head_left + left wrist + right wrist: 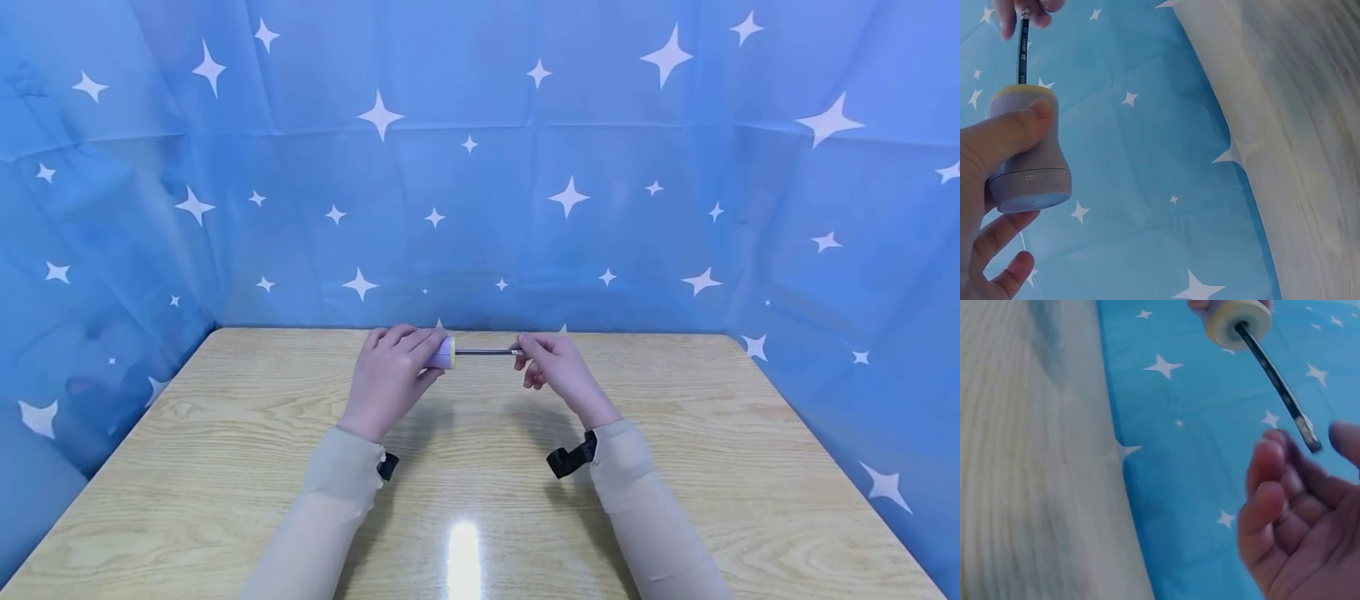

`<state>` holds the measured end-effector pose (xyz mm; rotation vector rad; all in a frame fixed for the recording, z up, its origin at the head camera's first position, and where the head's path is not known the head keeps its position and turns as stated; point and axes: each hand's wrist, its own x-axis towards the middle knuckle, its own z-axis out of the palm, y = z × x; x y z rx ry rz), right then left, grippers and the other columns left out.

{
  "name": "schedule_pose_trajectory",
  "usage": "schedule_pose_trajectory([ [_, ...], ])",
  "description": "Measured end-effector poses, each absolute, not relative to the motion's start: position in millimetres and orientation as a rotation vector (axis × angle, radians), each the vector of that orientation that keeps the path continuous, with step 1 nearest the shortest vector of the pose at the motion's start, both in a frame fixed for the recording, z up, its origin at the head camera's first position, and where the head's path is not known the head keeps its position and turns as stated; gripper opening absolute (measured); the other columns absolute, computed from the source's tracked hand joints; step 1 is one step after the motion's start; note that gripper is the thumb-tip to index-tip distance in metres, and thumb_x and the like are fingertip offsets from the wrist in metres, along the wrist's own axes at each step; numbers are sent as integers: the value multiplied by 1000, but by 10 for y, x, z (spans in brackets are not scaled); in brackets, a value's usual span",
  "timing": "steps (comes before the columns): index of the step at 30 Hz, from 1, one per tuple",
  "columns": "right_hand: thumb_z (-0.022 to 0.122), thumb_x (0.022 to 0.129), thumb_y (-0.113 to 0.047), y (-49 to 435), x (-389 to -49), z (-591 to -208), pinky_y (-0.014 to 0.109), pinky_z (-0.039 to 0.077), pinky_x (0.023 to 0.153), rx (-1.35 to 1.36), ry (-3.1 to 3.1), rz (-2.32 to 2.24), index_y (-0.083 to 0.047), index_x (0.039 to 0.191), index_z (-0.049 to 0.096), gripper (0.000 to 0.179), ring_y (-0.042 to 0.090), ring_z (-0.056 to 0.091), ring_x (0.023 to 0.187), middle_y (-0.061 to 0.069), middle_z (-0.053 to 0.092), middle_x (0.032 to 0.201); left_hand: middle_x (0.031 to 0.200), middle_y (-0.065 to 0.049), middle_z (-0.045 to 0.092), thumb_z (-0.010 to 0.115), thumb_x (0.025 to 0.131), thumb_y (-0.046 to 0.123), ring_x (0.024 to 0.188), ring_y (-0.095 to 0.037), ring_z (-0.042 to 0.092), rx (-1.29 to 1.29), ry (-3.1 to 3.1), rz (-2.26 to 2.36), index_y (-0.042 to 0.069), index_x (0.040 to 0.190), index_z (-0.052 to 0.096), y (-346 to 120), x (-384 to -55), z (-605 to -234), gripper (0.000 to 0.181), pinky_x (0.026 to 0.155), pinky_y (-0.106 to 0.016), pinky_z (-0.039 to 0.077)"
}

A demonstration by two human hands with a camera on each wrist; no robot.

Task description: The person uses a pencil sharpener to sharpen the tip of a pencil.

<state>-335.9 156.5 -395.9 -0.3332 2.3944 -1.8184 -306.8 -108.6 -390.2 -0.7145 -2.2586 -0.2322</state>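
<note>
Left wrist view, left side of the frame: my left hand is wrapping partway round the lavender sharpener, the thumb pressing its side just below the yellow rim. Out of that rim the dark pencil is pointing toward the upper left. Doing this well, I judge, is calling for a steady sharpener and a pencil running straight into it, since any tilt is straining the point.

At the lower right of the right wrist view, my right hand is curving loosely about the pencil's free end, the thumb standing just apart; whether the index finger is touching, I cannot tell. A firm pinch would be serving better there.

Head view: sharpener and pencil are lying level at the centre, above the far part of the wooden table, while a star-patterned blue backdrop is filling the upper frame.
</note>
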Motion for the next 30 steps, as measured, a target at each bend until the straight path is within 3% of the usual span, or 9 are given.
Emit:
schedule_pose_trajectory([
  [7, 63, 95, -24, 1627, -3345, -3923, 35, 52, 63, -456, 2536, -1729, -6, 112, 69, 26, 26, 61, 68, 12, 67, 93, 113, -2, 70, 86, 74, 26, 104, -22, 60, -725, -2262, -251, 14, 122, 69, -1110, -3073, -3890, 52, 86, -41, 44],
  [13, 63, 95, -15, 1581, -3326, -3933, 34, 51, 61, -511, 2557, -1725, -2, 106, 70, 19, 25, 56, 66, 11, 63, 82, 114, -2, 70, 86, 74, 26, 104, -22, 60, -736, -2258, -258, 15, 121, 70, -1093, -3065, -3890, 50, 86, -41, 44],
  [25, 65, 94, -19, 1488, -3293, -3972, 31, 44, 53, -568, 2608, -1696, -3, 106, 70, 20, 25, 53, 63, 14, 59, 75, 117, -5, 69, 86, 73, 23, 105, -23, 60, -770, -2223, -231, 12, 119, 70, -1031, -3051, -3882, 50, 87, -40, 44],
  [30, 62, 96, -20, 1485, -3289, -3964, 30, 39, 50, -586, 2631, -1676, -4, 106, 70, 20, 25, 51, 59, 9, 55, 68, 115, -5, 69, 86, 73, 21, 103, -23, 61, -778, -2183, -221, 11, 117, 71, -1017, -3037, -3872, 47, 88, -40, 45],
])
